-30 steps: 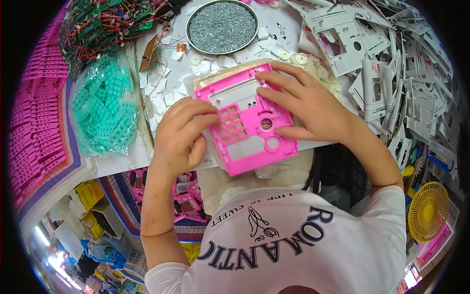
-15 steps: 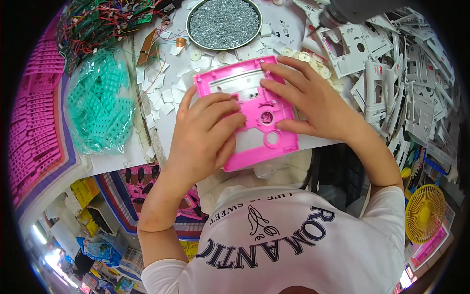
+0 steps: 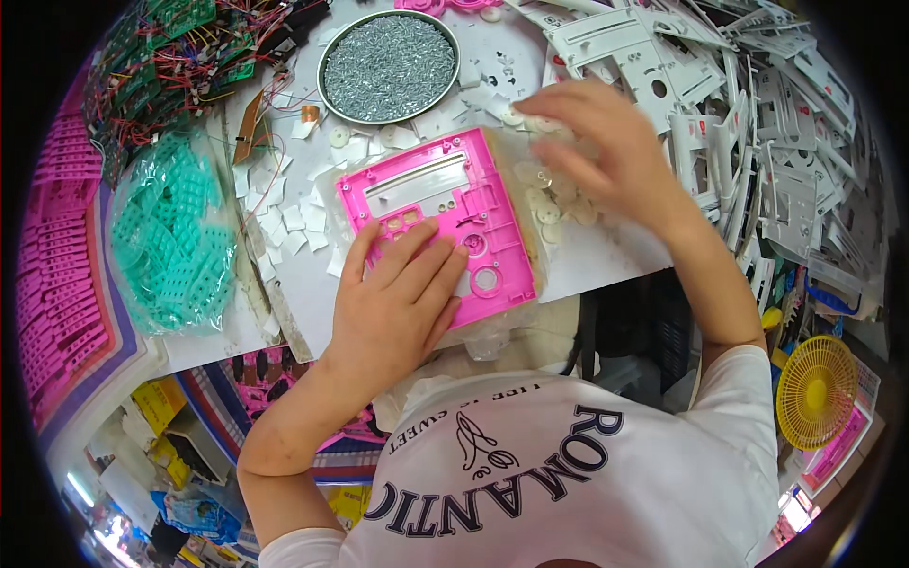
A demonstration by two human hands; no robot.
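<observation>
A bright pink plastic panel, with a long slot, small square holes and a round opening, lies at the table's front edge on a pad wrapped in clear film. My left hand rests on its left part, fingers stretched flat across the surface and covering some of the square holes. My right hand, blurred by motion, is off the panel to the right. Its fingers reach out apart above a pile of off-white discs, and I see nothing held in them.
A round dish of small metal screws stands behind the panel. White paper squares lie to the left, beside a bag of teal keypads. Circuit boards with wires fill the far left. White plastic panels are heaped at the right.
The panel has been lowered from both hands onto the pad. My right hand has let go of it and moved away over the discs, while my left hand now lies flat on the panel.
</observation>
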